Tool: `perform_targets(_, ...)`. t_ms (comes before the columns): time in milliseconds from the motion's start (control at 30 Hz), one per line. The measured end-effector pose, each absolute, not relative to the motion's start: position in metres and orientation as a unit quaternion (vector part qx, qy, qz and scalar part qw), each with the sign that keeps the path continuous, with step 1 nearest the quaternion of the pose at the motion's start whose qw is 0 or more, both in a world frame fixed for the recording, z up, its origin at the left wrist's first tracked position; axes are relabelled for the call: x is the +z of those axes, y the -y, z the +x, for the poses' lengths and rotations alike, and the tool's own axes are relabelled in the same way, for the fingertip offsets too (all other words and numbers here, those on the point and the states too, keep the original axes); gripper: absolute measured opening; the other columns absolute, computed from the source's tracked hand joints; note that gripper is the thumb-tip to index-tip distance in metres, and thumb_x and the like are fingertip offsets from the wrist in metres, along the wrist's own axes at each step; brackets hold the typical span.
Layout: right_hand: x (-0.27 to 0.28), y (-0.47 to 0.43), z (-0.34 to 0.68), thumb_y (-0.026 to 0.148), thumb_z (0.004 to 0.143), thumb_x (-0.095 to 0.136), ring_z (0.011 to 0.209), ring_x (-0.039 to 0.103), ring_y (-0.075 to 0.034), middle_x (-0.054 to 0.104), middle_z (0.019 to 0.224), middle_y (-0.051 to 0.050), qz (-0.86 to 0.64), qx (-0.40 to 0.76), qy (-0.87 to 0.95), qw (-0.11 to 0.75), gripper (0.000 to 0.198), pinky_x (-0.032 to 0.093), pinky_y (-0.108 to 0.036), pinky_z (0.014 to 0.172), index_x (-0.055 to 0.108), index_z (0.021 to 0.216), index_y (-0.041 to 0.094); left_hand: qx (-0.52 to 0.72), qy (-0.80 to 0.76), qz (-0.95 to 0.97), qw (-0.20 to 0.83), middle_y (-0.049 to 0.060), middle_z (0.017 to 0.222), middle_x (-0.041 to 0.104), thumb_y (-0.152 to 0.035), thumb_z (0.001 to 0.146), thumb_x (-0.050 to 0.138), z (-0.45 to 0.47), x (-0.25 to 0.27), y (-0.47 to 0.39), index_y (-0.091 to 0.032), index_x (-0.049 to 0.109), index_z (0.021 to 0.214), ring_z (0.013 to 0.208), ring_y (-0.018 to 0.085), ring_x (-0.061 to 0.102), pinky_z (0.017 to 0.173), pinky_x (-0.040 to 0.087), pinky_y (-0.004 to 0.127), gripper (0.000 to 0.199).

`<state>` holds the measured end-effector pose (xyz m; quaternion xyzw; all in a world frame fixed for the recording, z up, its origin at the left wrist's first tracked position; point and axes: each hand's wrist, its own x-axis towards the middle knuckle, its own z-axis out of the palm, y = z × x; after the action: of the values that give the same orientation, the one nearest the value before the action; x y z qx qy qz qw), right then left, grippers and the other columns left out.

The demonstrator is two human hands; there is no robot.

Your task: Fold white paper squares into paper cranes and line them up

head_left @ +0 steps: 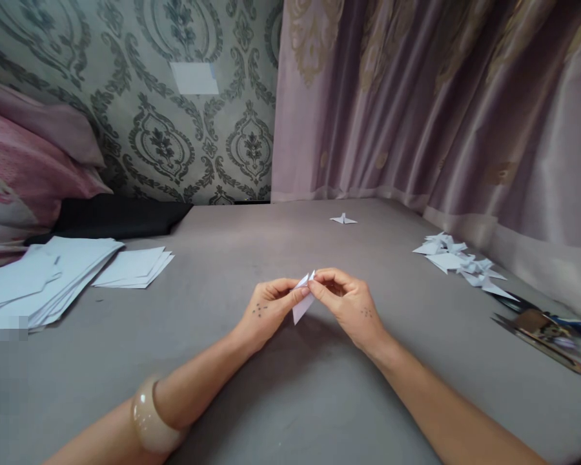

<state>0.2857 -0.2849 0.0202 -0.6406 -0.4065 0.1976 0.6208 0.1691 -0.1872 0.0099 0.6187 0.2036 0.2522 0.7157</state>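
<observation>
A small piece of folded white paper (302, 311) is held just above the grey surface, in front of me. My left hand (270, 309) pinches it from the left, thumb on the near side. From the right, my right hand (347, 302) grips its upper part between thumb and fingers. Two narrow points of the paper stick up between the fingertips, and one pointed end hangs down. A pale bangle (150, 420) circles my left forearm.
Stacked white paper (77, 278) and smaller sheets (134, 267) lie left, near black cloth (121, 216). A folded paper crane (343, 219) sits at the back of the grey surface (252, 239). Several folded paper pieces (458, 258), a pencil (556, 352) and scissors (508, 302) lie right, beside the curtain (358, 129).
</observation>
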Motion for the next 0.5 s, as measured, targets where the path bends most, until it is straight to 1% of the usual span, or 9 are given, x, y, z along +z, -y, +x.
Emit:
perform_targets(100,0.0194,0.2847,0.285,0.032,0.074,0.067,0.076,0.061,-0.017,0.067,0.079,-0.004,-0.641,0.213,0.384,0.629,0.014,0.048,-0.032,0.076,0.066,0.076,0.018,0.245,-0.212,0.615,0.719,0.003,0.079,0.073,-0.035,0.075,0.07,0.1688,0.0103,0.1879,-0.017,0.075,0.087,0.073,0.014,0.063,0.069,0.046,0.023,0.022)
perform_targets(200,0.0196,0.2841,0.2837,0.03,0.071,0.069,0.073,0.06,-0.016,0.066,0.078,-0.003,-0.635,0.217,0.367,0.644,0.015,0.048,-0.031,0.074,0.062,0.076,0.018,0.237,-0.22,0.613,0.721,0.003,0.078,0.073,-0.036,0.073,0.072,0.1689,0.0105,0.188,-0.016,0.074,0.084,0.07,0.013,0.061,0.068,0.045,0.022,0.023)
perform_targets(333,0.0213,0.2842,0.2835,0.026,0.069,0.071,0.072,0.059,-0.013,0.064,0.077,0.001,-0.607,0.241,0.347,0.673,0.022,0.047,-0.028,0.071,0.055,0.083,0.021,0.232,-0.229,0.612,0.721,0.002,0.077,0.072,-0.035,0.072,0.072,0.1687,0.0133,0.1883,-0.016,0.074,0.083,0.068,0.012,0.06,0.068,0.045,0.022,0.022)
perform_targets(500,0.0239,0.2856,0.2843,0.028,0.071,0.07,0.077,0.059,-0.014,0.063,0.081,0.0,-0.607,0.278,0.343,0.661,0.025,0.047,-0.029,0.075,0.059,0.092,0.02,0.222,-0.233,0.613,0.722,0.003,0.076,0.072,-0.034,0.074,0.071,0.1681,0.0173,0.1893,-0.015,0.073,0.08,0.068,0.012,0.059,0.068,0.044,0.022,0.021)
